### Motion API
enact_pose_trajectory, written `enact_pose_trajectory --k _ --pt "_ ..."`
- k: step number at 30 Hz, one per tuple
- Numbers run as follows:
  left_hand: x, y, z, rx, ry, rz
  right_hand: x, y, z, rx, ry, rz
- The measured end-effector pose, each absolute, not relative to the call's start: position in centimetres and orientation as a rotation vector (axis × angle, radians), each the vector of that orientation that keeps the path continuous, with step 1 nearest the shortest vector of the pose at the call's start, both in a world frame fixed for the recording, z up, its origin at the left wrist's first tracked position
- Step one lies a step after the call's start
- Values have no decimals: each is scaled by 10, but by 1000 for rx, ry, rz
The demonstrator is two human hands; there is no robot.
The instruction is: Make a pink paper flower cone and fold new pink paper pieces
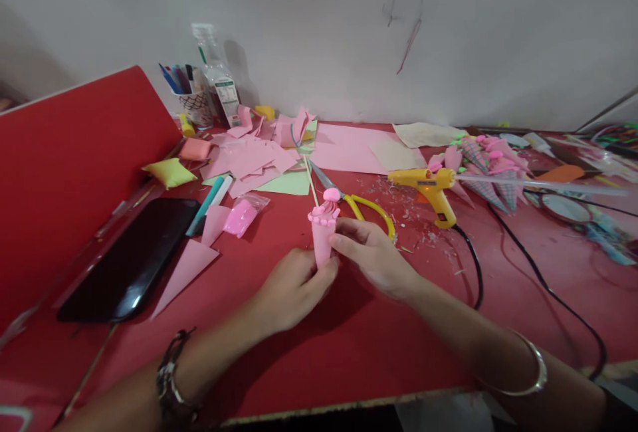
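A small pink paper ice cream cone (pixel 323 236) stands upright between my two hands, with swirled pink clay and a round pink ball on top. Small pink beads ring its rim. My left hand (pixel 294 286) is closed around the pointed lower end, thumb in front. From the other side, my right hand (pixel 371 252) pinches the cone's upper flank between thumb and fingers. Just behind the cone lie yellow-handled scissors (pixel 355 205) and a thin pale stick (pixel 311 179). A packet of pink clay (pixel 242 216) rests to the left.
At right, a yellow hot glue gun (pixel 432 191) trails a black cord; behind it lie several finished cones (pixel 493 166). Pink paper scraps (pixel 249 159) spread at the back. A black phone (pixel 132 259) and markers (pixel 207 203) lie left. A bottle (pixel 219 80) and pen cup (pixel 195 108) stand behind.
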State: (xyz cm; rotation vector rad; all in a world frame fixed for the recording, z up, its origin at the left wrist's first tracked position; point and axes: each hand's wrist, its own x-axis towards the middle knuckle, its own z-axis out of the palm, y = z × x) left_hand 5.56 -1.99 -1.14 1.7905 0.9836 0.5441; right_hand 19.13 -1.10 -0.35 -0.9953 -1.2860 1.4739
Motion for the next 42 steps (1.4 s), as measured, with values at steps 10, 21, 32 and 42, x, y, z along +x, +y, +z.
enact_pose_trajectory --k 10,21,32,42 --pt "57 -20 -12 1828 987 561 192 -11 -2 -939 -1274 1521" --pt "59 -20 -10 1795 1267 553 190 -12 -1 -986 -1433 1296" --pt "59 -19 -8 1540 1074 597 193 -10 -9 -982 -1189 1297" --pt "59 -20 -10 1658 1118 543 194 -22 11 -993 -1519 584"
